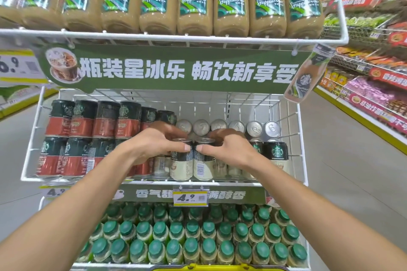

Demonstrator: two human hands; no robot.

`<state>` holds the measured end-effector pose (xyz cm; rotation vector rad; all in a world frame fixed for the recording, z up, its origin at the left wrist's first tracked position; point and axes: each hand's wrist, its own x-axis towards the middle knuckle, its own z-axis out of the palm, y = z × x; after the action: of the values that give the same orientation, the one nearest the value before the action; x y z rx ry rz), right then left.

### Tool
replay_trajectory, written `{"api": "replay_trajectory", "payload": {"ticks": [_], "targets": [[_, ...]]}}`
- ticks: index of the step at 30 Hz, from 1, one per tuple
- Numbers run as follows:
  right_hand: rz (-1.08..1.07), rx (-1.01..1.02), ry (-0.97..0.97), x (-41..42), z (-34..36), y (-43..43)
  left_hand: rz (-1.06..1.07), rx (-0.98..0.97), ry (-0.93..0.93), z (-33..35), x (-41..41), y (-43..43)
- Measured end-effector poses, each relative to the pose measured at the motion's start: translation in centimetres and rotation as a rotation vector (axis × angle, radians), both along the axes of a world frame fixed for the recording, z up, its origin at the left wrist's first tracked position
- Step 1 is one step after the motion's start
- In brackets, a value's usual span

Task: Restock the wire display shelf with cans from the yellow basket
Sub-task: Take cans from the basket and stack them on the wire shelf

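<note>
The white wire display shelf (293,103) holds Starbucks cans on its middle tier. Red-and-black cans (82,125) are stacked two high on the left; cream-and-black cans fill the right, some showing silver tops (254,128). My left hand (158,141) grips a cream-and-black can (181,167) from above at the front rail. My right hand (229,145) grips a second cream-and-black can (203,167) right beside it. The two cans stand upright and touch each other. A sliver of the yellow basket (220,268) shows at the bottom edge.
The top tier carries a row of Frappuccino bottles (195,4) over a green sign (187,68). The lowest tier is packed with green-capped bottles (198,240). A yellow 4.9 price tag (190,198) hangs on the front rail. Store aisles with stocked shelves (374,94) run on both sides.
</note>
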<state>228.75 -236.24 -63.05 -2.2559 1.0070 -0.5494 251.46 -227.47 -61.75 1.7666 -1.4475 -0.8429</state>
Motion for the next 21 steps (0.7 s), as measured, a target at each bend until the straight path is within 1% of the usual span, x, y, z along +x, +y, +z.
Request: {"api": "replay_trajectory", "payload": {"ticks": [4, 6, 8, 10, 12, 15, 17, 19, 21], "targets": [[0.008, -0.010, 0.064, 1.2, 0.0, -0.2, 0.082, 0.001, -0.067, 0.0, 0.4, 0.0], [0.004, 0.007, 0.133, 1.5, 0.1, -0.2, 0.073, 0.021, -0.123, 0.0, 0.6, -0.3], [-0.002, 0.012, 0.145, 1.7, 0.2, -0.4, 0.054, 0.083, -0.125, 0.3, 0.9, -0.5], [-0.024, -0.029, 0.116, 1.7, 0.4, -0.4, 0.035, 0.147, -0.092, 0.7, 0.9, -0.5], [-0.060, -0.090, 0.122, 2.1, 0.5, -0.2, 0.033, 0.147, -0.118, 0.7, 0.7, -0.9], [-0.138, -0.154, 0.172, 3.1, 0.5, 0.3, 0.158, 0.132, -0.162, 0.1, 0.4, -1.5], [-0.181, -0.224, 0.226, 3.5, 0.4, 0.6, 0.231, 0.104, -0.245, -0.4, 0.2, -1.7], [-0.198, -0.281, 0.278, 3.8, 0.5, 0.7, 0.242, 0.066, -0.310, -0.7, 0.1, -1.8], [-0.178, -0.296, 0.326, 4.0, 0.6, 0.7, 0.238, 0.074, -0.318, -0.8, 0.2, -1.9]]}}
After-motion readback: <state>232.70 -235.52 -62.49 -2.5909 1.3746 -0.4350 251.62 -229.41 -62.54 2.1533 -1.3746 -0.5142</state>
